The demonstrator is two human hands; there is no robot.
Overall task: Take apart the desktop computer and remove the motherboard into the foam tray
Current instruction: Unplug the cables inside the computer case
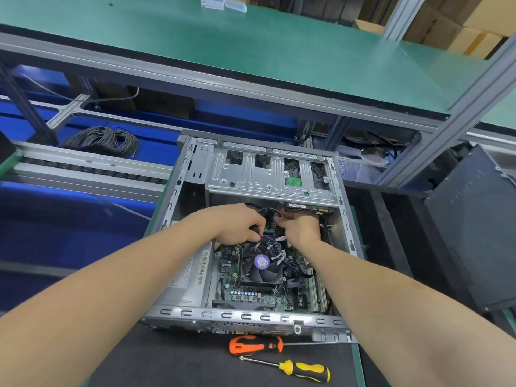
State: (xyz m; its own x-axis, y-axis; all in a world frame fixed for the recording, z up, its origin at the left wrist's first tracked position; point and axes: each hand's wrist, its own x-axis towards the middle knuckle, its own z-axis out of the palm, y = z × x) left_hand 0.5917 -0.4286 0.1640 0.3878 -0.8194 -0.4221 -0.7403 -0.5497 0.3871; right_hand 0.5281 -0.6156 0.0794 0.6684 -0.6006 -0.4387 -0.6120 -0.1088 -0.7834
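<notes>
**In the open case (243,315): cables (269,212) at the motherboard's (251,296) far edge**

The motherboard lies flat on the case floor, fan (261,263) at its middle, stretching from the hands back toward the person. Left hand (237,223) and right hand (300,227) meet at its far edge, under the drive cage (251,174), fingers curled, pinching the cables; neither is clearly nearer. Two screwdrivers (255,344) lie on the tabletop (167,364).

purple fan sticker (261,262), barcode label (201,268), print illegible

My hands (243,223) met inside the computer case (251,315), behind the CPU fan (261,263); two screwdrivers (255,344) lay before it.
</notes>
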